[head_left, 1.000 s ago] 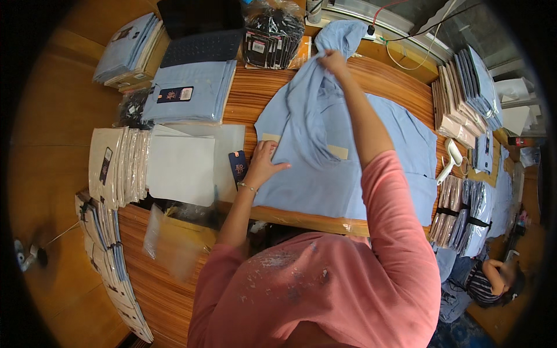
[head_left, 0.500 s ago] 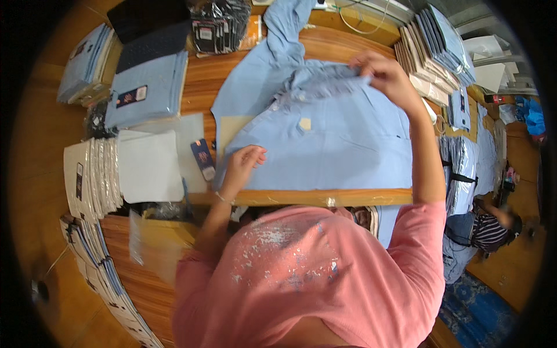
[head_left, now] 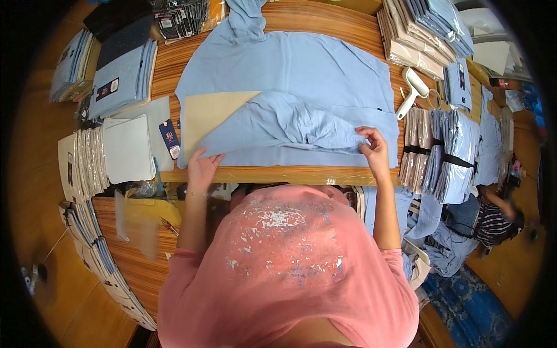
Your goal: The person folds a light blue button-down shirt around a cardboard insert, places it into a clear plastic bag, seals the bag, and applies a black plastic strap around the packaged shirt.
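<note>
The light blue shirt [head_left: 301, 75] lay spread on the wooden table [head_left: 325, 17], over a beige cardboard sheet [head_left: 212, 113]. The left hand [head_left: 202, 168] rested flat on its near edge, fingers apart. The right hand [head_left: 374, 148] pinched a bunched fold of the shirt.

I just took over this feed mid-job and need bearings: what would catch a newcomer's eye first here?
The big light blue shirt spread across the wooden table dominates the middle, with a tan cardboard sheet lying on its left part. The left hand presses the shirt's near edge beside the cardboard, while the right hand pinches a bunched fold. Stacks of packed shirts crowd the right side.
</note>
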Tool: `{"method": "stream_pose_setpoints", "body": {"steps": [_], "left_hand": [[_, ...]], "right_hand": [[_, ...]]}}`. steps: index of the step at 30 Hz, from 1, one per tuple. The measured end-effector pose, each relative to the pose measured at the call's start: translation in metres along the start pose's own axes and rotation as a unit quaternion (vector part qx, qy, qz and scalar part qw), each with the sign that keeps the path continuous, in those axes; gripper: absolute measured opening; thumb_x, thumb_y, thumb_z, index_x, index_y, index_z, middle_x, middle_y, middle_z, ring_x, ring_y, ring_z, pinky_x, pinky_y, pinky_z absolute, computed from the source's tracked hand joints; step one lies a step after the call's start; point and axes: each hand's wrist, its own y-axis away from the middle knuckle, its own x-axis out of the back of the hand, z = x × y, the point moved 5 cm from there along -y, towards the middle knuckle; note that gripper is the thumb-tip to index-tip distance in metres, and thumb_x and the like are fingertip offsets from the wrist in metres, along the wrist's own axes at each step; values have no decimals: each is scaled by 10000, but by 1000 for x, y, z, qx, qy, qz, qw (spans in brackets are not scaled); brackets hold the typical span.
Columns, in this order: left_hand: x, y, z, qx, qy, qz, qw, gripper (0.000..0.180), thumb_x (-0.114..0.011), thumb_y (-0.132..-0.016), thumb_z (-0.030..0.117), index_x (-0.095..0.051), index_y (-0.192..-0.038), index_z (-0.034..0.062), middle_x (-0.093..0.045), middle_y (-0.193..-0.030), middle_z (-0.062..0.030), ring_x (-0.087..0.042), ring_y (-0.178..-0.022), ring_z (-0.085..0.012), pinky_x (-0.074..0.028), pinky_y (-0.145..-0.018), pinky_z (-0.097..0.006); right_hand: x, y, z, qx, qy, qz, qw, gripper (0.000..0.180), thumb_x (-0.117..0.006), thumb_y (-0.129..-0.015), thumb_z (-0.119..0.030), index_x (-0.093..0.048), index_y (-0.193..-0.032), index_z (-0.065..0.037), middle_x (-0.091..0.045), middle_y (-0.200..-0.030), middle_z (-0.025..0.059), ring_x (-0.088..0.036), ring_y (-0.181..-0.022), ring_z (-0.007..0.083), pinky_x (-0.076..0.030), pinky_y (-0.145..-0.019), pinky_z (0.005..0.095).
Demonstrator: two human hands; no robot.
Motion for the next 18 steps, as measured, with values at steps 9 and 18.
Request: {"method": "stream_pose_setpoints", "body": {"steps": [9,18], "left_hand": [[50,54,27,-59,152,100,981,482,-466,-897,199,-331,-1298,-32,-327,-1376,-175,-354,-1239,-298,-285,-1049,-427],[-140,-4,47,-498,-597,102,622,529,-552,-843,65,-340,-1324,4,-332,-1366,-171,-297,-1281,-299,-227,-1063,-412]], "right_hand": [[8,4,7,56,222,-100,968,313,-580,-650,125,-622,-896,-64,-596,-1103,64,-558,-901,185,-415,-727,256],[33,-128,-12,-16,378,-89,922,167,-625,-770,-150,-647,-892,-38,-651,-798,127,-620,-737,270,-473,-668,383]]}}
